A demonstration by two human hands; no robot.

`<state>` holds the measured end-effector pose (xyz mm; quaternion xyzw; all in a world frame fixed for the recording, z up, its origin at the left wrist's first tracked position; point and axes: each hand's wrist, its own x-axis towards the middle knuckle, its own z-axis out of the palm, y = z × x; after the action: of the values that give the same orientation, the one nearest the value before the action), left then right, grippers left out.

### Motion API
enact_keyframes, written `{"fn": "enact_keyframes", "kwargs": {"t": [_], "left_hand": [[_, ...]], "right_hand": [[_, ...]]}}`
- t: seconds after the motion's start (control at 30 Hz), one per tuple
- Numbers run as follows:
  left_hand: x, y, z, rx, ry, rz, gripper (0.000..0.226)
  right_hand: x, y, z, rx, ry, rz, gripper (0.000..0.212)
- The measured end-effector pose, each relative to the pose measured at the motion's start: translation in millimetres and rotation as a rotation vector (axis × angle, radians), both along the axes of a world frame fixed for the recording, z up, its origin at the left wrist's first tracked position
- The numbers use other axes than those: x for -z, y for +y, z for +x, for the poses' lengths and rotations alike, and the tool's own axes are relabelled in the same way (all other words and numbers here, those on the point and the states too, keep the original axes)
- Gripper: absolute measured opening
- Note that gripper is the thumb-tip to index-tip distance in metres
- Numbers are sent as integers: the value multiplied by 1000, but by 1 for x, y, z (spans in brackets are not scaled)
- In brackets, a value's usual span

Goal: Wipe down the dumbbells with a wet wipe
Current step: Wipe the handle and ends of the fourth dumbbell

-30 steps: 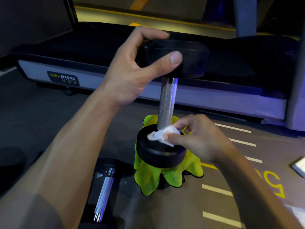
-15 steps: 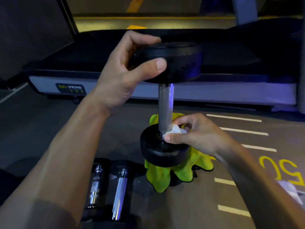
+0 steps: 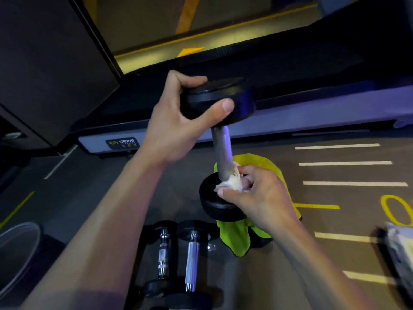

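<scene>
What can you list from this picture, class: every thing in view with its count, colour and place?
Dumbbell being wiped: 1, black ends, silver bar, standing on end on the cloth.
Wet wipe: 1, white, at the bar's base.
Cloth: 1, yellow-green, on the floor.
Other dumbbells: 2, black and silver, lying on the floor.
Treadmill: 1, black and grey, behind.
Floor lines: several, pale and yellow, at right.
Left hand: grips the top end.
Right hand: pinches the wipe.

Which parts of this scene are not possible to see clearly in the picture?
- Head view: the right hand and wet wipe hide where the handle meets the lower head.
- The yellow cloth is mostly under the dumbbell.
- The packet is cut off by the right edge and blurred.
- The left hand covers part of the upper head.
</scene>
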<state>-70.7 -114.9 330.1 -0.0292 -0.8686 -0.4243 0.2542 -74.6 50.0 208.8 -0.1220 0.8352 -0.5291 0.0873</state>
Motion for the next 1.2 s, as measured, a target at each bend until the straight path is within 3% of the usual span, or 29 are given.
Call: {"fn": "enact_keyframes", "kwargs": {"t": [0.07,0.13,0.27,0.33,0.43,0.57,0.77,0.93,1.07,1.13,1.2], "left_hand": [[-1,4,-2,-17,-5,8,66],[-3,8,-5,-33,-13,8,64],[-5,19,-9,-53,-20,8,55],[-5,23,-11,-57,-19,15,56],[-6,23,-12,-72,-25,19,61],[-5,21,-11,-80,-22,25,60],[-3,18,-10,-70,-1,76,62],[-3,21,-10,-60,2,90,63],[0,21,-11,-59,6,97,59],[3,20,-13,-63,27,119,61],[4,20,-13,-67,42,121,61]], "right_hand": [[-4,7,-3,-73,-97,-74,53],[-8,13,-4,-117,-115,-75,44],[-6,4,-4,96,40,-6,27],[-9,-1,-3,159,53,-31,28],[-32,-6,-8,227,143,-132,31],[-51,-21,-26,332,247,-344,17],[0,-8,-3,210,128,-279,31],[-36,-8,-27,404,281,-508,25],[-23,14,-33,604,333,-501,25],[-23,8,-31,551,339,-501,23],[-25,-7,-22,332,341,-448,23]]}}
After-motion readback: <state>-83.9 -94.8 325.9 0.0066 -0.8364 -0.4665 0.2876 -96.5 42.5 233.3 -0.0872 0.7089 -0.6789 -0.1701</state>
